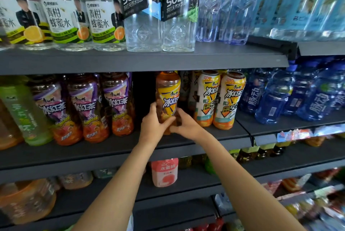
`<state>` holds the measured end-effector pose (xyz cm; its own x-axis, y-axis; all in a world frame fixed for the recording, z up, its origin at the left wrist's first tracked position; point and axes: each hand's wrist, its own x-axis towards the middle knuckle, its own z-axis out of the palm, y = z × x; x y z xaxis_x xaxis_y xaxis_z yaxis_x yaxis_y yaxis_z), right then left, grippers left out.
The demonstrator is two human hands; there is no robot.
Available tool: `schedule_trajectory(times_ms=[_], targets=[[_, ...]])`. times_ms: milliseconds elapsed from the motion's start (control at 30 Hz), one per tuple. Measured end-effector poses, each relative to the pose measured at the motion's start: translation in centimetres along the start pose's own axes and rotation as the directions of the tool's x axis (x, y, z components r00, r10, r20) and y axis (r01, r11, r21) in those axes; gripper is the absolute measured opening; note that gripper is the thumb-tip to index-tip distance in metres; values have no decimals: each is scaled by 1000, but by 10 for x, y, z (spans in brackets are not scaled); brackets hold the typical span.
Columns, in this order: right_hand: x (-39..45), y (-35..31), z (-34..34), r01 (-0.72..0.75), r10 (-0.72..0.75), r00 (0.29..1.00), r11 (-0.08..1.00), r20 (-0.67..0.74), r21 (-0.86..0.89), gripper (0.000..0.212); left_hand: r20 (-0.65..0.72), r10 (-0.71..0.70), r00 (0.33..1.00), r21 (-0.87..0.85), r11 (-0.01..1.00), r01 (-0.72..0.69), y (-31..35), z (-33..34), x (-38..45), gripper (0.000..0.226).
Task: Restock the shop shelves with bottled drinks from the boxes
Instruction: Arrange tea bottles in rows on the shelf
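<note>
Two hands are on one iced tea bottle [167, 98] at the middle shelf [186, 144]: my left hand [153, 126] and right hand [183, 125] have their fingers curled round its lower half, seating it in the gap between the purple-label bottles [117, 103] and the white-label bottles [206, 98]. I judge this the placing step; next it needs pushing back, upright, then letting go. No box is visible.

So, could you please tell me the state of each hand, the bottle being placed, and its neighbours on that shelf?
left hand: gripping the iced tea bottle
right hand: gripping it too
iced tea bottle: upright, held on the middle shelf
purple-label bottles: standing, tilted
white-label bottles: standing
</note>
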<state>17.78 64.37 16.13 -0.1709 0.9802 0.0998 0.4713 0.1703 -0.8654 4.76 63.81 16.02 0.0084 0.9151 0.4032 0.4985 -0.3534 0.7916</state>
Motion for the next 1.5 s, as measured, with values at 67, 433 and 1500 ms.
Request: schedule_trajectory(times_ms=[67, 433, 1500], targets=[[-3, -1, 6, 32, -36, 998, 996, -56, -77, 59, 42, -18, 999, -9, 1000, 18, -2, -1, -1, 69], [-5, -5, 12, 9, -57, 966, 982, -251, -189, 48, 149, -56, 987, -62, 996, 66, -14, 1, 0, 56], [-24, 72, -166, -138, 32, 829, 979, -558, -149, 52, -221, -139, 965, 240, 952, 191, 80, 120, 8, 46]])
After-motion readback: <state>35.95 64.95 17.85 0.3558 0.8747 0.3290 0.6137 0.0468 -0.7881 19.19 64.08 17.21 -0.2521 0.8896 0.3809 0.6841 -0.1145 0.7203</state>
